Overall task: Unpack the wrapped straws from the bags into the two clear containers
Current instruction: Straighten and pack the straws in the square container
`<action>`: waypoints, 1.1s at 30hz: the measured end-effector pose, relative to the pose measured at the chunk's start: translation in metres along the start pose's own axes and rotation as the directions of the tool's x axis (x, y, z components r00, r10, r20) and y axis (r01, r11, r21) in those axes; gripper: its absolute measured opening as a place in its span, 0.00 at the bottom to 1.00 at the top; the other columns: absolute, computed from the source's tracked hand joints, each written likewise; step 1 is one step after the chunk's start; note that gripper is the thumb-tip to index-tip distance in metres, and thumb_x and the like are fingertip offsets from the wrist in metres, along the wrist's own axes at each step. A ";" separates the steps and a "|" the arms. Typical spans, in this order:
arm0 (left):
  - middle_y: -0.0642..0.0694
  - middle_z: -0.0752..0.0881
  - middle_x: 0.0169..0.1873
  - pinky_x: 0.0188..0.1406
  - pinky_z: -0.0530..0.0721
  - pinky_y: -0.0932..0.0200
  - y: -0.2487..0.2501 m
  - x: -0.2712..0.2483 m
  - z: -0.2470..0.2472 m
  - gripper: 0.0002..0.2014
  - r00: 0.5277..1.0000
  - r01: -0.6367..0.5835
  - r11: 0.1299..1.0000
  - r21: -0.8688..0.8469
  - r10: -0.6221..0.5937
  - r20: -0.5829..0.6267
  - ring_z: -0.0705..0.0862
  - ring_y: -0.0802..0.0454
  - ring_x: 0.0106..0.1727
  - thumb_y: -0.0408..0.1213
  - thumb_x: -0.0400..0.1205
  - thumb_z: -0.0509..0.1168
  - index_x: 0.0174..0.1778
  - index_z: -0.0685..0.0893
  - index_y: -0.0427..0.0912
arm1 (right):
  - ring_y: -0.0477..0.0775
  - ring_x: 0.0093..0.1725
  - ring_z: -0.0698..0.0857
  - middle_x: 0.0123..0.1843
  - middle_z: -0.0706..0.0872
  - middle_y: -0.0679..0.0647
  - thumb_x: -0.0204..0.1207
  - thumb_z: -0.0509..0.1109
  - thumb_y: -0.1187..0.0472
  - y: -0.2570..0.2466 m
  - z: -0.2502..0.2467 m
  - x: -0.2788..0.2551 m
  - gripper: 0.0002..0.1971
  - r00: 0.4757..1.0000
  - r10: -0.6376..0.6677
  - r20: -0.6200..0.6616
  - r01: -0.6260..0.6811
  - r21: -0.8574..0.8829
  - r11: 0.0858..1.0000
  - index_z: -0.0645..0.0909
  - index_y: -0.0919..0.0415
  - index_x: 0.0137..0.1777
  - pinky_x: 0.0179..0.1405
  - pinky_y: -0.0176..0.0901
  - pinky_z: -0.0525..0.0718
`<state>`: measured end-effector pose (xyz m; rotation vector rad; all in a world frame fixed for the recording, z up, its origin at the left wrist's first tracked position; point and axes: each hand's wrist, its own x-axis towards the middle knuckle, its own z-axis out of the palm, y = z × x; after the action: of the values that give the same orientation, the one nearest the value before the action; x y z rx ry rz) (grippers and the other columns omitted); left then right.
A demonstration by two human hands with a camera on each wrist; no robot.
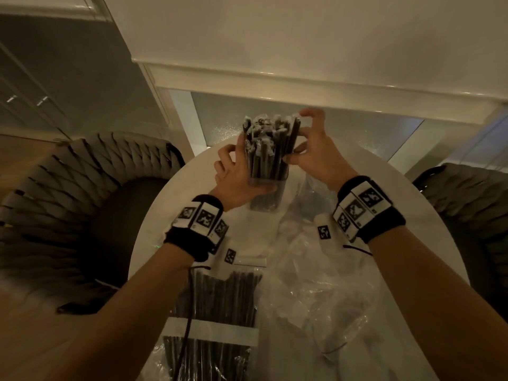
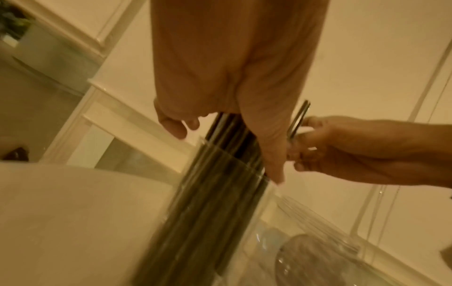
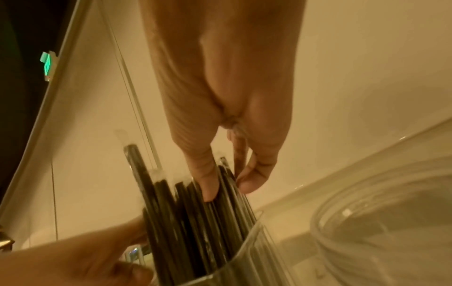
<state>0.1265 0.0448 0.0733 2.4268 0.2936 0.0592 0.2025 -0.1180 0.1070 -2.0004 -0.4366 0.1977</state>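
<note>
Your left hand [image 1: 242, 174] wraps the near side of the clear container [image 1: 268, 185], which stands upright on the round white surface [image 1: 170, 215], packed with dark wrapped straws [image 1: 268, 141]. The thumb lies down the container's rim in the left wrist view, and the other fingers [image 2: 171, 123] curl round the far side. Your right hand [image 1: 316, 155] is at the top right of the bundle: in the right wrist view its thumb is pushed in among the straw tips and a finger curls behind the outermost ones, so the fingers pinch a few straws near their upper ends; the remaining fingers arch above the bundle, clear of it.

A second clear container [image 3: 381, 222] stands just to the right, and what it holds cannot be told. Nearer you, a zip bag of straws [image 1: 217, 298] lies flat with a white band across it; no print on it can be read. Crumpled clear bags [image 1: 316, 284] lie beside it. The black wristbands [image 1: 365, 213] carry square black-and-white marker patterns, and two loose marker tags [image 1: 323, 232] show the same pattern. No brand or writing is legible.
</note>
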 end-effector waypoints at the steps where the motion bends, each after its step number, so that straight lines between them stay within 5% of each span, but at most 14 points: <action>1: 0.37 0.55 0.72 0.74 0.61 0.45 -0.007 0.003 -0.007 0.60 0.999 -0.004 1.000 0.010 0.003 0.051 0.57 0.37 0.74 0.54 0.66 0.78 0.82 0.41 0.50 | 0.55 0.43 0.88 0.67 0.79 0.61 0.65 0.78 0.71 0.000 -0.004 0.001 0.42 1.000 0.022 0.018 -0.022 -0.020 1.000 0.55 0.56 0.73 0.40 0.37 0.84; 4: 0.37 0.58 0.74 0.78 0.60 0.42 -0.015 0.014 -0.021 0.55 0.989 -0.001 0.999 -0.035 0.006 0.146 0.58 0.35 0.77 0.56 0.67 0.77 0.82 0.47 0.51 | 0.59 0.57 0.83 0.69 0.75 0.55 0.66 0.80 0.63 -0.002 0.000 0.002 0.44 0.986 0.064 0.153 -0.047 -0.110 0.993 0.57 0.56 0.77 0.38 0.38 0.86; 6: 0.38 0.69 0.73 0.77 0.66 0.42 -0.008 0.021 -0.026 0.50 0.987 -0.038 0.985 -0.166 0.063 0.146 0.67 0.39 0.75 0.59 0.67 0.75 0.80 0.56 0.50 | 0.58 0.59 0.82 0.65 0.80 0.56 0.72 0.74 0.62 -0.005 0.008 0.006 0.32 0.983 0.035 0.181 -0.005 -0.167 0.986 0.66 0.59 0.75 0.50 0.51 0.89; 8: 0.40 0.78 0.69 0.68 0.73 0.54 0.000 0.027 -0.034 0.36 0.989 -0.059 0.968 -0.245 0.089 0.114 0.76 0.48 0.68 0.48 0.75 0.73 0.76 0.66 0.45 | 0.58 0.54 0.83 0.60 0.84 0.57 0.77 0.69 0.62 -0.018 0.006 0.012 0.20 0.989 0.028 0.142 0.005 -0.221 0.975 0.74 0.59 0.69 0.58 0.60 0.84; 12: 0.38 0.83 0.62 0.56 0.73 0.59 0.009 0.033 -0.054 0.18 0.984 -0.146 0.970 -0.195 0.163 0.071 0.78 0.51 0.57 0.32 0.81 0.66 0.67 0.76 0.38 | 0.44 0.38 0.78 0.46 0.82 0.50 0.80 0.62 0.66 -0.039 -0.011 0.027 0.13 0.981 0.053 0.186 -0.011 -0.218 0.976 0.78 0.62 0.64 0.33 0.31 0.77; 16: 0.40 0.84 0.59 0.53 0.79 0.57 0.005 0.029 -0.043 0.19 0.978 -0.165 0.981 -0.106 0.176 0.110 0.83 0.42 0.58 0.29 0.76 0.70 0.64 0.79 0.40 | 0.53 0.43 0.82 0.48 0.84 0.57 0.79 0.63 0.67 -0.026 -0.005 0.023 0.13 0.938 0.195 0.285 -0.111 -0.285 0.952 0.78 0.64 0.62 0.35 0.37 0.81; 19: 0.48 0.80 0.55 0.47 0.86 0.62 -0.004 0.020 -0.036 0.26 0.995 -0.058 0.922 -0.383 0.083 0.048 0.84 0.51 0.49 0.23 0.75 0.70 0.68 0.74 0.40 | 0.57 0.50 0.83 0.59 0.81 0.60 0.75 0.65 0.72 -0.004 -0.003 0.007 0.22 0.974 0.179 0.142 -0.150 -0.190 0.970 0.73 0.62 0.69 0.38 0.40 0.85; 21: 0.48 0.79 0.55 0.51 0.86 0.57 -0.017 0.010 -0.032 0.22 0.996 -0.001 0.832 -0.554 -0.049 -0.075 0.84 0.51 0.51 0.22 0.75 0.68 0.63 0.74 0.41 | 0.53 0.49 0.83 0.59 0.80 0.58 0.73 0.65 0.76 0.004 -0.005 -0.013 0.23 0.981 0.110 -0.157 -0.115 -0.019 0.993 0.72 0.60 0.67 0.38 0.35 0.85; 22: 0.48 0.80 0.53 0.51 0.84 0.57 -0.021 0.003 -0.029 0.17 0.978 -0.015 0.837 -0.547 -0.101 -0.181 0.84 0.51 0.51 0.21 0.76 0.66 0.58 0.76 0.41 | 0.49 0.46 0.83 0.55 0.80 0.56 0.73 0.66 0.76 0.006 -0.005 -0.023 0.21 0.954 0.088 -0.285 -0.084 0.027 0.996 0.73 0.60 0.64 0.37 0.32 0.84; 24: 0.47 0.83 0.46 0.47 0.81 0.60 -0.022 -0.009 -0.020 0.10 0.939 -0.082 0.889 -0.449 -0.082 -0.335 0.83 0.52 0.46 0.23 0.76 0.65 0.48 0.78 0.41 | 0.48 0.44 0.83 0.51 0.82 0.54 0.73 0.67 0.74 0.008 0.003 -0.039 0.17 0.953 0.040 -0.301 -0.034 0.027 0.999 0.75 0.61 0.60 0.39 0.34 0.85; 27: 0.44 0.85 0.46 0.42 0.80 0.60 -0.009 -0.017 0.003 0.09 0.958 -0.181 0.957 -0.228 0.118 -0.263 0.82 0.51 0.44 0.29 0.76 0.68 0.51 0.82 0.41 | 0.52 0.49 0.83 0.54 0.83 0.56 0.74 0.70 0.67 0.005 0.029 -0.045 0.17 0.998 -0.010 -0.061 0.004 -0.096 0.995 0.77 0.63 0.64 0.45 0.34 0.81; 30: 0.39 0.86 0.51 0.47 0.83 0.47 0.001 -0.010 0.018 0.12 0.962 -0.199 0.977 -0.069 0.182 -0.203 0.83 0.39 0.48 0.36 0.79 0.66 0.58 0.79 0.40 | 0.59 0.55 0.85 0.58 0.86 0.62 0.75 0.71 0.63 -0.001 0.044 -0.034 0.16 0.998 0.000 -0.063 -0.009 -0.140 0.990 0.79 0.65 0.63 0.49 0.36 0.77; 33: 0.35 0.88 0.50 0.43 0.80 0.52 0.009 -0.005 0.013 0.12 0.954 -0.215 0.975 -0.061 0.196 -0.227 0.85 0.35 0.48 0.38 0.83 0.62 0.60 0.79 0.37 | 0.59 0.56 0.85 0.57 0.88 0.62 0.77 0.70 0.59 -0.009 0.038 -0.022 0.15 0.999 -0.019 -0.034 0.011 -0.200 0.980 0.81 0.65 0.62 0.45 0.32 0.72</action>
<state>0.1251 0.0287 0.0692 2.3588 0.1317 0.4274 0.1677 -0.0916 0.0967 -2.1934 -0.4640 0.1121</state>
